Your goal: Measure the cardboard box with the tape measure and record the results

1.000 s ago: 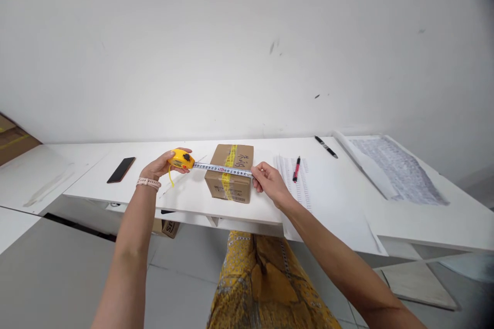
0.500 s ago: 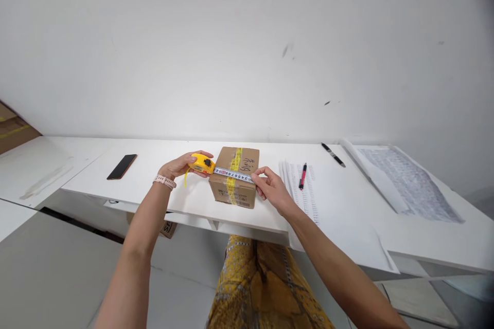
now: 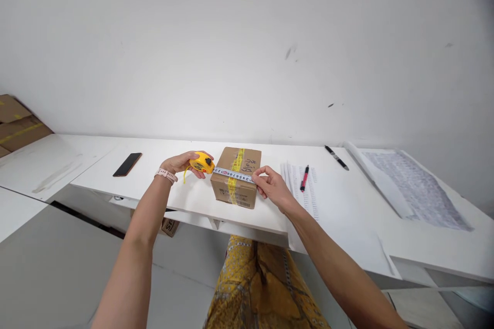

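A small cardboard box point(image 3: 236, 190) with yellow printed tape and black handwriting sits on the white table. My left hand point(image 3: 184, 163) is closed around a yellow tape measure point(image 3: 201, 163), just left of the box. The white blade point(image 3: 231, 173) runs from the case across the box's top, near its front edge. At the box's right edge, my right hand point(image 3: 272, 186) pinches the free end of the blade between thumb and fingers; the tip itself is hidden by them. A yellow wrist strap hangs from the case.
A dark phone point(image 3: 127, 164) lies on the left of the table point(image 3: 181, 200). To the right are printed sheets point(image 3: 335, 221), a red-and-black pen point(image 3: 304, 179), a black pen point(image 3: 336, 158) and a sheaf of papers in a clear sleeve point(image 3: 417, 185). Larger cartons point(image 3: 21, 123) stand far left.
The view has shifted slightly left. My left hand has tilted the tape measure case a little, showing more of its side face. The blade still lies across the box, its end in my right hand.
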Motion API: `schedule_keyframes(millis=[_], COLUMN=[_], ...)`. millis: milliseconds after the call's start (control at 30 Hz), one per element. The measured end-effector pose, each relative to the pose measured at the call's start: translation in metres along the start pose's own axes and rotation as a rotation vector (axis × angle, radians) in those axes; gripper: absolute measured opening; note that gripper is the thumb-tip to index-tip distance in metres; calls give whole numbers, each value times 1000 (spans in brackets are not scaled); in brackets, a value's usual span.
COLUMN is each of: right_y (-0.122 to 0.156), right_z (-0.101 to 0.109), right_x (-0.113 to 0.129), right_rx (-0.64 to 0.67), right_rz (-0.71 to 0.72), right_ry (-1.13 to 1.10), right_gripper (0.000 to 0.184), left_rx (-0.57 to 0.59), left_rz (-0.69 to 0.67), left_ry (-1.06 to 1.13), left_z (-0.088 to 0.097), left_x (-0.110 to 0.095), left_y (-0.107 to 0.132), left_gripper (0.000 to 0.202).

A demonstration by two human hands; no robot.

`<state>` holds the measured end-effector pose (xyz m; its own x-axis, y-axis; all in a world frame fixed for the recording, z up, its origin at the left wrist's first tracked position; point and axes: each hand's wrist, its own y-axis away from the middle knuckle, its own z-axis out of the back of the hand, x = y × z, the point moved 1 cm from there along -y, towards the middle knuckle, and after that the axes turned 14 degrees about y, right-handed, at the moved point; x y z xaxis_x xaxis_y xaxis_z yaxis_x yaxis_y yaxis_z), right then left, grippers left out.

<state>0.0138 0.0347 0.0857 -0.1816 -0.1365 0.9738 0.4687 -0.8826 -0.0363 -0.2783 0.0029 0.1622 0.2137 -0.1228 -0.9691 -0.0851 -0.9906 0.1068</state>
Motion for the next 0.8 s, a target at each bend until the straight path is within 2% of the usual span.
schedule_keyframes(millis=[233, 367, 467, 533, 567, 633, 700, 733, 800], right_y=[-1, 1, 10, 19, 23, 30, 30, 28, 17], right_z=[0, 15, 31, 39, 42, 43, 42, 40, 36], right_x=[-6, 4, 28, 47, 55, 66, 69, 67, 55], right_rx=[63, 98, 119, 125, 139, 204, 263, 261, 201], right_rz=[36, 128, 248, 347, 390, 449, 474, 494, 577], right_ry=[48, 247, 506, 666, 721, 762, 700, 645, 585], right_gripper=[39, 34, 28, 25, 24, 25, 28, 29, 36], left_rx=[-28, 55, 175, 290, 339, 364, 289, 250, 95], left_rz=[-20, 35, 93, 158, 191, 220, 137, 80, -85], left_ry=[-41, -99, -149, -183, -179, -71, 152, 258, 423], left_z=[-10, -22, -34, -46, -53, -68, -79, -83, -86], left_x=[-8, -22, -22, -5, 9, 46, 86, 105, 132], left_y=[14, 32, 57, 79, 91, 116, 138, 146, 156], left_gripper=[36, 35, 52, 61, 62, 63, 71, 79, 84])
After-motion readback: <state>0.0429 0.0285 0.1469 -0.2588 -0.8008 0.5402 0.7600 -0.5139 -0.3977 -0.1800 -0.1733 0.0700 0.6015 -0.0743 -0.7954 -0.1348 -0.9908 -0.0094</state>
